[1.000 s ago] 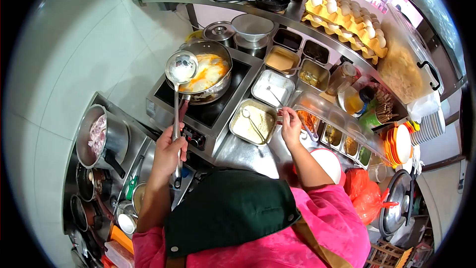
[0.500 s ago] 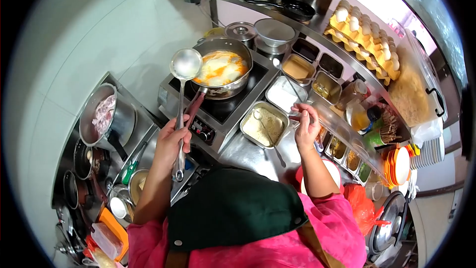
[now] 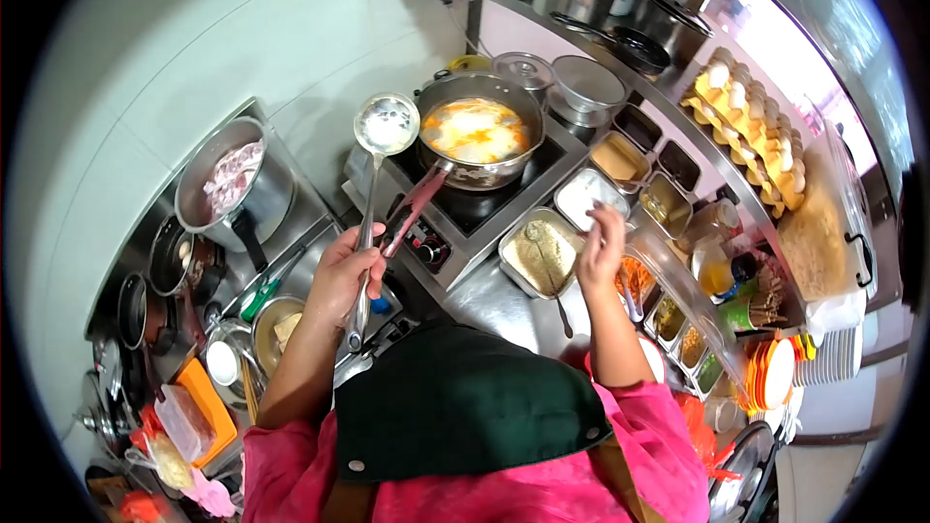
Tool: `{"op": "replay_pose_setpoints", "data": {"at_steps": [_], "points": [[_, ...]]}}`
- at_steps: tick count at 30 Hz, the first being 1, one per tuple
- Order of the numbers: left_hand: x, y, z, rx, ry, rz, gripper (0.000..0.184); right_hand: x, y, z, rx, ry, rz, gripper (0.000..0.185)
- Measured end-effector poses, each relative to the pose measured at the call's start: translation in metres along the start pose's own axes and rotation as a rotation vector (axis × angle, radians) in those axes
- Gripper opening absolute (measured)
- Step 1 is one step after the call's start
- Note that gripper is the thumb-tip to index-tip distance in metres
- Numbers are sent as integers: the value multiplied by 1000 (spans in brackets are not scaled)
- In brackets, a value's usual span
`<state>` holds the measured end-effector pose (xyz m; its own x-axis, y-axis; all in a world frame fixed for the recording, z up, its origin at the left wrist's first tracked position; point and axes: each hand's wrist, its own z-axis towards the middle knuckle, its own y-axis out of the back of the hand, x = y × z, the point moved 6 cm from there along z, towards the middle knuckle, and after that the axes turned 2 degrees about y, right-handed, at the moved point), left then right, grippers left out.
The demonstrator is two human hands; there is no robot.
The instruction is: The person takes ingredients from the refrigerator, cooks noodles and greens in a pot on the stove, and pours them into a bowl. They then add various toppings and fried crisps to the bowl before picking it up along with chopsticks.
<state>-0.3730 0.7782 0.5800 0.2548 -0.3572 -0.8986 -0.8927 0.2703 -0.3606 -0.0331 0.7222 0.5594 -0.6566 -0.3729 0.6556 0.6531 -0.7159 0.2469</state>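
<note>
Metal ladle x1, L fingers

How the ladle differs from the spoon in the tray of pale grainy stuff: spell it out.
Support: the ladle is gripped in the left hand, while the spoon lies unheld in the tray, its handle reaching past the rim. Size: the ladle is plainly bigger, with a wide round bowl; the spoon is slimmer and its bowl much smaller. Shared: both have long handles.

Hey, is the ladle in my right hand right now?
No, your left hand grips the ladle, well apart from your right hand.
</note>
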Motion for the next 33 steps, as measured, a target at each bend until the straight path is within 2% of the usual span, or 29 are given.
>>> {"op": "replay_pose_setpoints", "data": {"at_steps": [1, 3, 4, 5, 6, 7, 8, 9, 10, 11, 12, 13, 15, 17, 19, 21, 23, 25, 26, 27, 29, 33], "points": [[0, 2, -5, 10, -5, 20, 32, -24, 11, -16, 9, 48, -118, 15], [3, 10, -15, 2, -4, 59, 31, -65, 25, -46, -22, 51, -148, 11], [7, 14, -19, -2, -7, 60, 31, -67, 29, -56, -31, -334, 4, 8], [12, 19, -23, -15, -11, 62, 30, -72, 29, -63, 18, -558, 57, 8], [16, 21, -29, -14, -9, 31, 30, -91, 30, -68, 120, -312, -149, 11], [20, 25, -34, 7, -31, 32, 30, -119, 30, -81, 144, -401, -87, 15], [23, 27, -39, 10, -33, 1, 30, -113, 27, -81, 185, -501, -35, 22], [27, 32, -47, -8, -47, 7, 29, -115, 25, -81, 251, -423, -174, 31], [25, 32, -59, -23, -66, -15, 29, -111, 23, -77, 329, -471, -215, 38], [27, 37, -70, -77, -33, -15, 28, -84, 22, -62, 416, -425, -378, 39], [30, 43, -84, -104, -53, -39, 28, -72, 24, -57, 399, -478, -368, 39], [34, 48, -97, -122, -75, -62, 29, -87, 32, -56, 347, -348, -385, 39], [47, 66, -131, -239, -54, -51, 29, -70, 35, -46, 278, -286, -254, 37], [60, 83, -169, -381, -43, -1, 33, -32, 36, -30, 235, 105, -408, 33], [81, 102, -207, -553, 3, -29, 34, -31, 38, -25, 203, -6, -268, 29], [110, 131, -240, -759, -40, -17, 31, -15, 33, -23, 181, 41, -219, 26], [138, 162, -267, -862, -89, -71, 27, 8, 24, -28, 187, 38, -110, 24], [148, 193, -289, -1023, -45, -130, 22, 36, 14, -38, 218, 268, -141, 20], [149, 211, -299, -1100, -32, -89, 18, 42, 11, -45, 256, 212, -126, 20], [155, 237, -309, -1114, -25, 32, 15, 50, 7, -55, 296, 153, -110, 19], [164, 289, -327, -1229, -23, 111, 12, 78, 0, -74, 313, 196, -109, 18], [149, 349, -340, -1267, -75, 268, 11, 102, -17, -124, 416, 70, -39, 13]]}}
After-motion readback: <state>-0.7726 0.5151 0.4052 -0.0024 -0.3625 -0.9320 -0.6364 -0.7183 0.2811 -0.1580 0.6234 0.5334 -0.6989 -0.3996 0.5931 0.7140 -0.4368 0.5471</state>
